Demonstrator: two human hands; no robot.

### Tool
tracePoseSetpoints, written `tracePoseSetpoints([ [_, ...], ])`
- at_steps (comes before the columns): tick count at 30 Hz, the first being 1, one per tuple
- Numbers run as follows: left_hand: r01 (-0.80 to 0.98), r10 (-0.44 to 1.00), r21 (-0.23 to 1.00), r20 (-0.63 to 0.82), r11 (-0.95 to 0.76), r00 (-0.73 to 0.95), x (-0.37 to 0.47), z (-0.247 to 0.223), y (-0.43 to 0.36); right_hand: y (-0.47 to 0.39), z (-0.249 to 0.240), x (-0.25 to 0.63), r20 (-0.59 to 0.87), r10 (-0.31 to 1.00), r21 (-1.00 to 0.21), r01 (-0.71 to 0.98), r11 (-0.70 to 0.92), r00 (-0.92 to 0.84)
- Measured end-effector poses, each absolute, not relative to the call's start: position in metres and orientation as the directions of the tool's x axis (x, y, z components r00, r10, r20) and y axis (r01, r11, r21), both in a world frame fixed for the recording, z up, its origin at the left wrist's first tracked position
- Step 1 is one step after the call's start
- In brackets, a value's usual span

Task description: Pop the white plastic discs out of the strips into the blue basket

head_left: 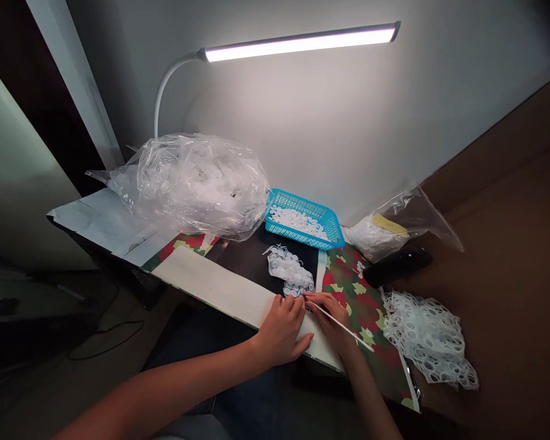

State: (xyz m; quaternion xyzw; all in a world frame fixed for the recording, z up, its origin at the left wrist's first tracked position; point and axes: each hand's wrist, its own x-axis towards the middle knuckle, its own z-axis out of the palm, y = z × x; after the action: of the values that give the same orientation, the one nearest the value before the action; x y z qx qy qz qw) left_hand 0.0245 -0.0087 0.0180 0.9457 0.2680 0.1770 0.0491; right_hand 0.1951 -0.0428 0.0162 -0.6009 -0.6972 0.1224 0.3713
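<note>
On the dark part of the table lies a bunched sheet of small whitish rings [289,272] with thin loose threads at its far end. My left hand [282,327] presses bent, close-set fingers down on the near end of this sheet, its thumb pointing right. Between the fingers of my right hand [332,321] is a thin white stick [348,333]. Its tip reaches the sheet's near end beside my left fingertips, and its tail slants down to the right. What lies under my left fingertips is hidden.
A blue basket [334,229] holding small white pieces stands behind. Left is a large clear plastic bag [201,186]; right, a smaller bag [380,235], a black object [398,266] and ring-holed white netting [428,339]. A lamp [302,43] hangs above the pale board [211,284].
</note>
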Motion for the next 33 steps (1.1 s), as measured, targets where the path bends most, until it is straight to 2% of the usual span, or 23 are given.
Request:
tracePoseSetpoints([
  [9, 0.491, 0.521, 0.174, 0.315, -0.853, 0.793, 0.0246, 0.018, -0.0082, -0.042, 0.0155, 0.1933, 0.366, 0.93, -0.574, 0.778, 0.255, -0.036],
  [22, 0.501, 0.525, 0.161, 0.319, -0.85, 0.789, 0.0243, 0.0188, -0.0085, -0.0367, 0.0156, 0.1962, 0.39, 0.911, -0.417, 0.856, 0.305, -0.135],
  [33, 0.496, 0.525, 0.173, 0.312, -0.851, 0.792, 0.024, 0.0191, -0.0082, -0.0352, 0.0151, 0.1954, 0.453, 0.884, -0.394, 0.862, 0.318, -0.118],
])
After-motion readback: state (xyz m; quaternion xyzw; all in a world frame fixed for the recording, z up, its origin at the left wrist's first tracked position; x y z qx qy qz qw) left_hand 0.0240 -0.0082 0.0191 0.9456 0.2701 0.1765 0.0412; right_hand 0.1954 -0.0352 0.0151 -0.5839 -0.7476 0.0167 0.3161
